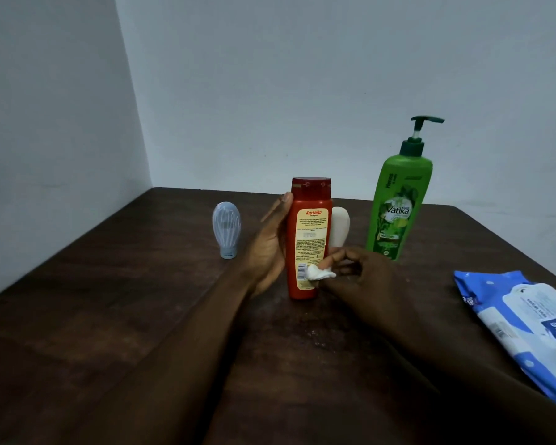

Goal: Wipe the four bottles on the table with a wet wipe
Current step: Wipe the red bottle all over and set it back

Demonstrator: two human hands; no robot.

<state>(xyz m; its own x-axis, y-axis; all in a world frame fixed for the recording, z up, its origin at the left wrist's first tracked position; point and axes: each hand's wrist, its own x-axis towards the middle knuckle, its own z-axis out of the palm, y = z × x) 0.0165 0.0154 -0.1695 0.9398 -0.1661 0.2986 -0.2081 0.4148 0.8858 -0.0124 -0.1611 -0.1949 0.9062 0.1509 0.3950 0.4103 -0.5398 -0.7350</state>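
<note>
A red bottle (308, 232) with a yellow label stands upright in the middle of the dark wooden table (109, 316). My left hand (267, 248) grips its left side, thumb up near the cap. My right hand (357, 271) pinches a small crumpled white wet wipe (318, 273) against the lower part of the red bottle. Right behind the red bottle stands a small white bottle (340, 229), partly hidden. A tall green pump bottle (397, 200) stands to the right. A pale blue inverted bottle (226, 229) stands at the left.
A blue and white pack of wet wipes (523, 326) lies at the table's right edge. Grey walls meet in a corner behind the table, whose left edge runs along the left wall.
</note>
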